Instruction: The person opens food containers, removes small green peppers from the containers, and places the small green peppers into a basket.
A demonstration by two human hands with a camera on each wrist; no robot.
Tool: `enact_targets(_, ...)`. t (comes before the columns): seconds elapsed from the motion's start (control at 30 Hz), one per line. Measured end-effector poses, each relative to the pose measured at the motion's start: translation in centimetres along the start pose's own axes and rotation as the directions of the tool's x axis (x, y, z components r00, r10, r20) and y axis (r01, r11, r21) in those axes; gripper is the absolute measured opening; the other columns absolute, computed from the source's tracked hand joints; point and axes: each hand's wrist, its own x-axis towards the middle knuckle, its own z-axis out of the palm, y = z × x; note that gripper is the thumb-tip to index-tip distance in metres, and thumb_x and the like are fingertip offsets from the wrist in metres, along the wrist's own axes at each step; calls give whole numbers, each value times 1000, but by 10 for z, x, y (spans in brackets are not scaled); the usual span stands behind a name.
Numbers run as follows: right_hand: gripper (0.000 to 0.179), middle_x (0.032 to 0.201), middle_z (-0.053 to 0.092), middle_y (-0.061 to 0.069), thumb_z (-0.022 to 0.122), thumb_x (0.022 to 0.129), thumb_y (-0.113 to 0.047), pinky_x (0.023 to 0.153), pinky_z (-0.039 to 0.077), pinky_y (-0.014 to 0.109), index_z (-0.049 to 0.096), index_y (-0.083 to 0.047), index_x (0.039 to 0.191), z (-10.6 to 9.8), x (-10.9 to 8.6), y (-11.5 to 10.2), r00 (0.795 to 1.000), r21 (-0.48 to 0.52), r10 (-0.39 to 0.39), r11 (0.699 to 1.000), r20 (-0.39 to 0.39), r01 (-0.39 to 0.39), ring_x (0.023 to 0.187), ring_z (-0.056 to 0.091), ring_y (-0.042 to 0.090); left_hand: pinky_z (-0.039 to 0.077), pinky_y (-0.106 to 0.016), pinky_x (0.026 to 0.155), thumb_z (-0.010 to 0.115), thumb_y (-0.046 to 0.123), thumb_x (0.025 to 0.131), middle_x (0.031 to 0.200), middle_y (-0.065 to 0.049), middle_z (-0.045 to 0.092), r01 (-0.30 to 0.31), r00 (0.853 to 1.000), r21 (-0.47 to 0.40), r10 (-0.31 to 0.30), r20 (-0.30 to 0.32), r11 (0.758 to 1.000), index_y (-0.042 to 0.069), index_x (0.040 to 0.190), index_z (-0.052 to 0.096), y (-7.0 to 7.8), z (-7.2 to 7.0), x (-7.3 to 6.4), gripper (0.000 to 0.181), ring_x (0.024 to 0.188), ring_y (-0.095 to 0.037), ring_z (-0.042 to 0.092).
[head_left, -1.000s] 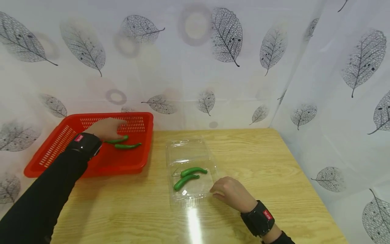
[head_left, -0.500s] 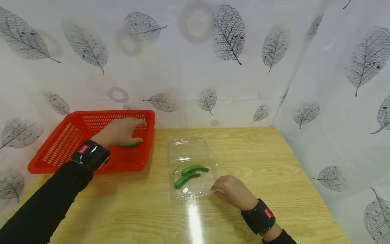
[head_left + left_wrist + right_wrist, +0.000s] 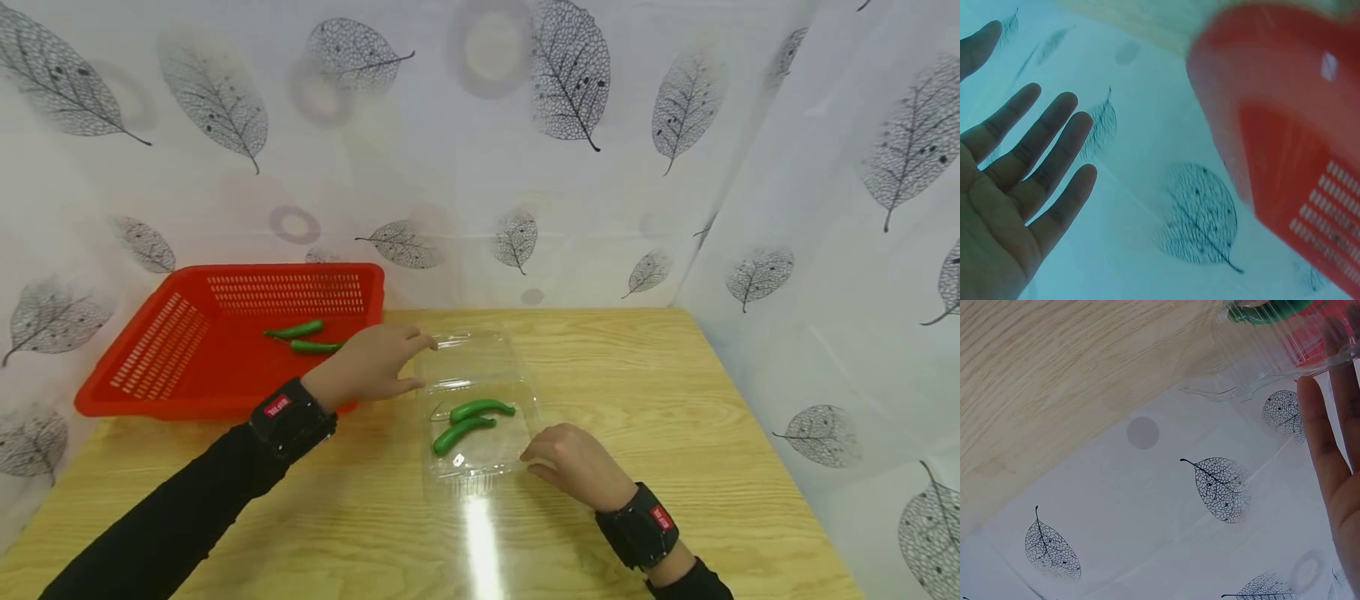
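My left hand (image 3: 372, 362) hovers over the gap between the red basket (image 3: 187, 408) and the clear plastic box (image 3: 480, 358), nearest the box's left side. Its fingers are spread and the palm is bare in the left wrist view. My right hand (image 3: 577, 465) pinches the box's near right corner; in the right wrist view one finger shows through the clear rim. Two green chili peppers, an upper one (image 3: 482, 407) and a lower one (image 3: 463, 434), lie in the box's near half. Inside the basket are two more, a left chili pepper (image 3: 295, 329) and a right chili pepper (image 3: 315, 347).
Everything stands on a light wooden table (image 3: 622, 375). A white leaf-printed sheet (image 3: 465, 167) hangs behind it and along the right side. The basket's raised rim (image 3: 378, 292) stands left of the box.
My left hand has left the basket and moved right, toward the box, with nothing in it. The right hand stays at the box's corner. The chili peppers lie as before.
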Motion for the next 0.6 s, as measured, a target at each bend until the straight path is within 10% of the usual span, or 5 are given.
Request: enact_targets(0.6, 17, 81, 72, -4, 79, 71, -10, 77, 53, 29, 74, -12, 87, -1, 1, -2, 1000, 0, 8, 1000, 13, -8, 76, 66, 8, 50, -31, 75, 73, 32, 79, 99, -1, 65, -54, 992, -60, 60, 113, 997, 14, 113, 62, 41, 58, 10, 40, 87, -16, 60)
